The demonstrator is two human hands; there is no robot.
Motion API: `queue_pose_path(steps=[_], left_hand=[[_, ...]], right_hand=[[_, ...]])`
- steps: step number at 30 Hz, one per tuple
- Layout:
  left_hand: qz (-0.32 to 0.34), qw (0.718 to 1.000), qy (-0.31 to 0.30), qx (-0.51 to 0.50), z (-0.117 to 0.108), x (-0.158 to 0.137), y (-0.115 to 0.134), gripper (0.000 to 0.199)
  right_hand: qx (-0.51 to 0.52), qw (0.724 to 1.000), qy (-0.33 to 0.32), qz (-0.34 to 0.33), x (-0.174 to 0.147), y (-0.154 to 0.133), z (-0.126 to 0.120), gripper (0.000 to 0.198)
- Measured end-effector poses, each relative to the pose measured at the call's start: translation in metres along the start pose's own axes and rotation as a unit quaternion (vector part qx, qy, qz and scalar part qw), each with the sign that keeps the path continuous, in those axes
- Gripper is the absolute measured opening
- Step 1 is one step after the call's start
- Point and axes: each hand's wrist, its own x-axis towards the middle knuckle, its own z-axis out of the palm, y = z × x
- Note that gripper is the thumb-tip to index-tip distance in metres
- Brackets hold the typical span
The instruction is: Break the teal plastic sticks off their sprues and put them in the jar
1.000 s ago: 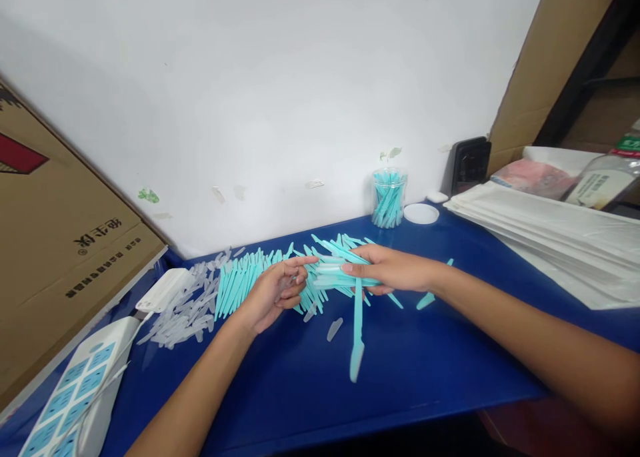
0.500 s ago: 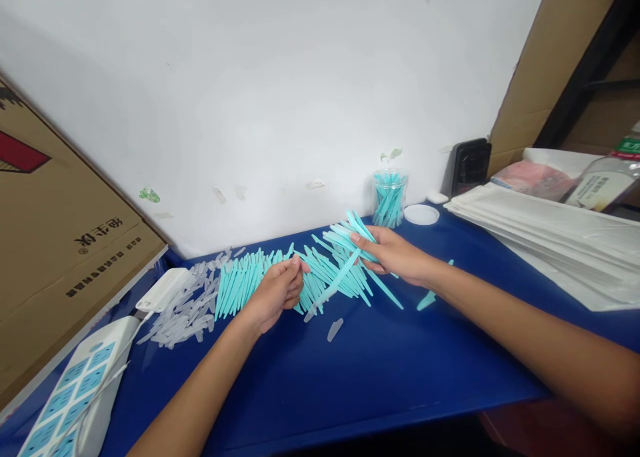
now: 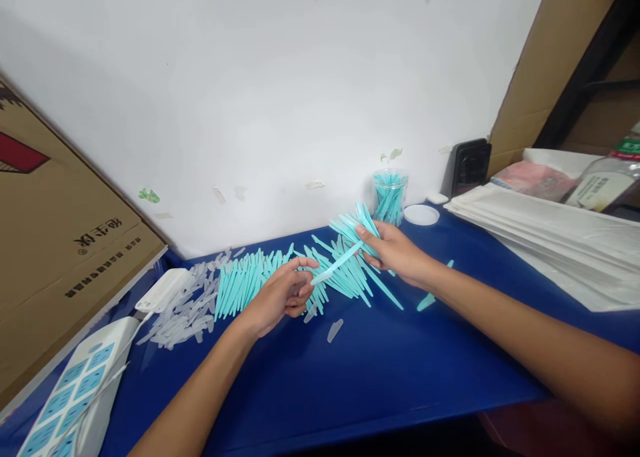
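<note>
My right hand (image 3: 393,247) is wrapped around a fanned bunch of turquoise eyebrow razors (image 3: 367,225). One razor (image 3: 340,265) sticks out of the bunch, pointing down and left. At its tip is my left hand (image 3: 283,293), index finger stretched out above it and the other fingers curled; whether they touch the tip is unclear. Beneath and behind both hands lies a long row of turquoise razors (image 3: 240,283). Left of the row is a pile of clear blade caps (image 3: 185,317). A single clear cap (image 3: 335,330) lies in front of my hands, with another close to my left fingers.
A clear jar of razors (image 3: 390,200) stands by the wall, its white lid (image 3: 421,215) beside it. On the left are a power strip (image 3: 75,390), a white phone-like object (image 3: 163,290) and a carton (image 3: 60,243). White paper sleeves (image 3: 550,237) are stacked right.
My left index finger has lifted away from the earlier pinch, and the hand now meets the protruding razor's tip. My right hand has shifted slightly right with the bunch.
</note>
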Motion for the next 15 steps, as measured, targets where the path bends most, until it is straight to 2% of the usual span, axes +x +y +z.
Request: queue_pose_path(steps=[4,9,15], left_hand=[[0.035,0.999,0.006,0.020,-0.006,0.003,-0.005,0.038],[0.070,0.992,0.076,0.068,-0.013,0.013,-0.014,0.041],[0.100,0.977,0.161,0.092,-0.018,0.015,-0.011,0.045]], right_hand=[[0.003,1.000,-0.007,0.007,0.000,0.000,-0.001,0.045],[0.010,1.000,-0.027,0.012,0.002,-0.001,-0.004,0.045],[-0.002,0.991,-0.135,0.015,-0.002,-0.002,-0.005,0.042]])
